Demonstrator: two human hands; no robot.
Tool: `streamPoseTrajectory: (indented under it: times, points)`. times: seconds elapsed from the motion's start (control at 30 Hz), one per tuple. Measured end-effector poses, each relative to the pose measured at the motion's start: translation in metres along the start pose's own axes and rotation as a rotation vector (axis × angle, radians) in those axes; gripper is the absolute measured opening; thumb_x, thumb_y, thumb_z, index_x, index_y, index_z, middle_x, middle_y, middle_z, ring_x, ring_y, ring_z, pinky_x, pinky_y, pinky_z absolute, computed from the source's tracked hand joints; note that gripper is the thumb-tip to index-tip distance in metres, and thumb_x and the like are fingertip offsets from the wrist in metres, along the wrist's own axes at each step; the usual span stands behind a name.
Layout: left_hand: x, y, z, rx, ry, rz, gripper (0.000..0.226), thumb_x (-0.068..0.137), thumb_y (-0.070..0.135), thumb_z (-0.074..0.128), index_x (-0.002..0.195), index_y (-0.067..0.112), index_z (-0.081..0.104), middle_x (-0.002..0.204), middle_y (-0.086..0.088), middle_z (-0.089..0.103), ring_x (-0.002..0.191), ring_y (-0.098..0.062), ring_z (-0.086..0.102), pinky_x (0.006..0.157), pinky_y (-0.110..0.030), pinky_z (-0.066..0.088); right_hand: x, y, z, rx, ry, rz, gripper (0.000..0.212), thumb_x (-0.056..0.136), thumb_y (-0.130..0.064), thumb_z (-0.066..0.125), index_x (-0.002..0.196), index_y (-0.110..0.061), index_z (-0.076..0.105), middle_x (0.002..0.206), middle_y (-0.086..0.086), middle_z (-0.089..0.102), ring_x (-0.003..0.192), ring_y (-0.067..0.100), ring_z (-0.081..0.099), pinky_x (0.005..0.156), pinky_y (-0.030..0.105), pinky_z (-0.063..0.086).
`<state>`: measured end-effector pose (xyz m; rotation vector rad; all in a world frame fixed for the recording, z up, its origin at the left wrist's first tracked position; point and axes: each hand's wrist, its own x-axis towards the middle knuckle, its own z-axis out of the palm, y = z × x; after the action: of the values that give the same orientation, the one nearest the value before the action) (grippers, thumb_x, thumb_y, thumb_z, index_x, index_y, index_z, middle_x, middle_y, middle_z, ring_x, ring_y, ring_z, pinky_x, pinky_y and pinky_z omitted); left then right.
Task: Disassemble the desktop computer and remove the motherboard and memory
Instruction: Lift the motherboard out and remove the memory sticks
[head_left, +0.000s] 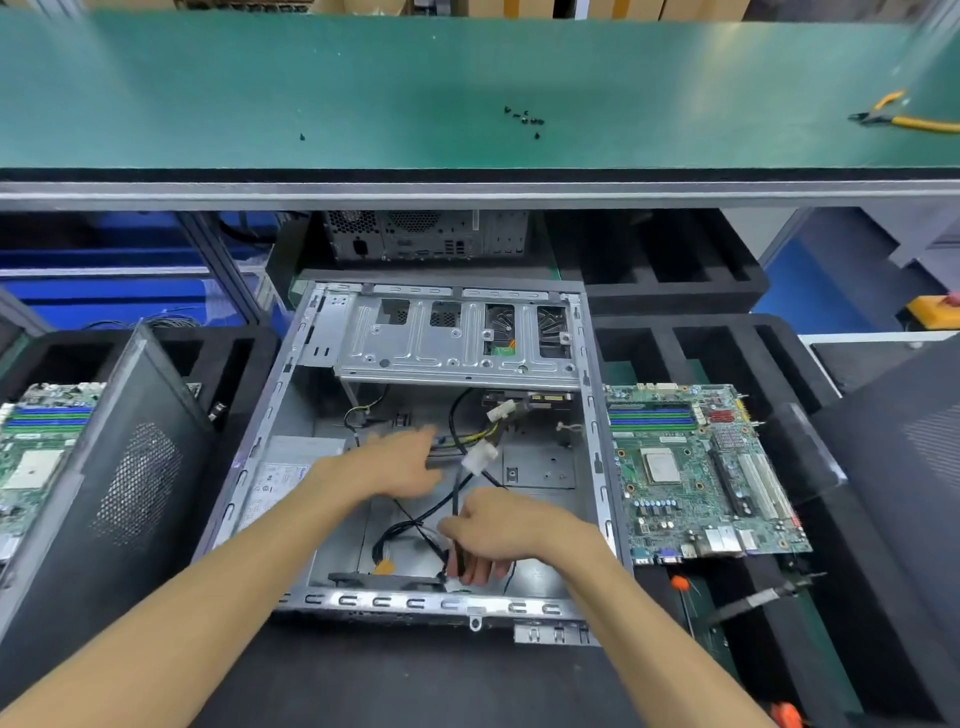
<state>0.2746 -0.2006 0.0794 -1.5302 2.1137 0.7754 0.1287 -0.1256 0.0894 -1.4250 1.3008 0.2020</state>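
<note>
The motherboard (701, 467) lay already out of the case (592, 415), flat on the black foam just beside its right wall, with blue and green memory sticks (652, 415) apparently seated in their slots at the board's far end. Inside the open case only loose black cables (415, 519) and white power connectors (479, 460) remained on the floor pan, under the drive cage (452, 338). My right hand (498, 530) was curled round a bundle of those cables near the front edge; my left hand (402, 462) reached toward the connectors with fingers extended, blurred, so I could not tell whether it touched anything. I judged the step in hand to be clearing the harness. It was best done by gathering the cables in one hand, freeing each connector by its plug body rather than the wire, and keeping clear of the sharp sheet-metal rim. The memory looked not yet removed. A second motherboard (36, 452) sat at far left beside a side panel (130, 467); screws (524, 119) and yellow-handled cutters (904, 117) lay on the green surface (260, 93).
</note>
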Motion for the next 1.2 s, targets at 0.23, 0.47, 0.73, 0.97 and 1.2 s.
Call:
streamPoseTrajectory:
  times: [0.23, 0.47, 0.73, 0.97, 1.2]
  points:
    - [-0.012, -0.009, 0.017, 0.033, -0.001, 0.186, 0.044, 0.085, 0.065, 0.06, 0.073, 0.023, 0.056, 0.063, 0.007, 0.049, 0.061, -0.012, 0.046, 0.061, -0.029, 0.032, -0.005, 0.017, -0.014, -0.293, 0.208, 0.255, 0.032, 0.101, -0.018, 0.04, 0.117, 0.003, 0.058, 0.111, 0.021, 0.069, 0.075, 0.027, 0.066, 0.075, 0.036, 0.056]
    - [-0.045, -0.013, -0.016, -0.053, 0.082, 0.223, 0.018, 0.094, 0.043, 0.06, 0.091, 0.026, 0.056, 0.082, 0.008, 0.065, 0.079, -0.011, 0.061, 0.065, -0.024, 0.04, 0.0, 0.008, -0.02, -0.312, 0.494, 0.198, 0.055, 0.096, -0.015, 0.05, 0.142, -0.001, 0.024, 0.123, 0.018, 0.06, 0.113, 0.037, 0.06, 0.079, 0.037, 0.044]
    - [-0.071, -0.029, -0.045, -0.337, 0.31, 0.199, 0.013, 0.095, 0.021, 0.061, 0.105, 0.028, 0.065, 0.083, 0.006, 0.072, 0.081, -0.012, 0.067, 0.084, -0.039, 0.055, 0.013, -0.009, -0.043, -0.261, 0.501, 0.149, 0.058, 0.094, -0.04, 0.062, 0.13, -0.005, 0.033, 0.128, 0.017, 0.054, 0.114, 0.036, 0.057, 0.079, 0.038, 0.043]
    - [-0.072, -0.04, -0.031, -0.182, 0.566, 0.212, 0.05, 0.093, 0.034, 0.063, 0.14, 0.031, 0.048, 0.135, 0.01, 0.048, 0.13, -0.012, 0.037, 0.111, -0.034, 0.027, 0.003, -0.012, -0.051, -0.518, 0.318, 0.174, 0.047, 0.093, -0.059, 0.055, 0.079, -0.014, 0.052, 0.09, 0.005, 0.063, 0.082, 0.024, 0.061, 0.074, 0.031, 0.048]
    - [-0.06, -0.091, -0.018, -0.235, 0.796, -0.438, 0.062, 0.09, 0.036, 0.064, 0.137, 0.007, 0.037, 0.126, -0.023, 0.052, 0.11, -0.043, 0.053, 0.084, -0.052, 0.046, -0.035, -0.011, -0.083, -0.2, 1.089, 0.058, 0.03, 0.096, -0.046, 0.055, 0.089, -0.017, 0.058, 0.083, 0.0, 0.065, 0.081, 0.027, 0.062, 0.065, 0.033, 0.043]
